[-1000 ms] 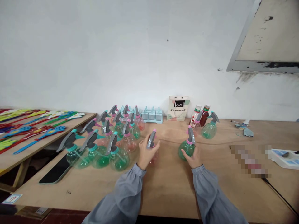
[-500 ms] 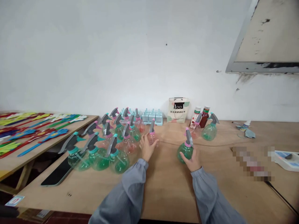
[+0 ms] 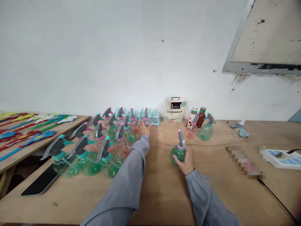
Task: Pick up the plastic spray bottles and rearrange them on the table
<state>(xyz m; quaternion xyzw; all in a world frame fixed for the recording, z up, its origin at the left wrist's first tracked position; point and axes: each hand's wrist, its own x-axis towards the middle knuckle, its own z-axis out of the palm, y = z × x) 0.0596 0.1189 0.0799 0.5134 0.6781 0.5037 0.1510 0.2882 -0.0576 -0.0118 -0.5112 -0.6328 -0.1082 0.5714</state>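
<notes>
Head view: L hand [image 3: 144, 129] has fingers wrapped round a pink spray bottle [image 3: 146, 120], nr the back edge of the bench [image 3: 162, 201], in front of the blue mould [image 3: 155, 118]. R hand [image 3: 187, 160] grasps a green spray bottle [image 3: 176, 153], approx. midway betw. front & back edges. Other bottles [image 3: 111, 164] stand toward the L edge, w/ a phone [image 3: 39, 181] lying nr it.

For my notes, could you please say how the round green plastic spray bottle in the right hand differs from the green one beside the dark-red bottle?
The held green bottle has a pink collar, the rear green bottle a teal one. The right hand holds the held green bottle; the rear green bottle stands untouched. Both have grey triggers.
</notes>
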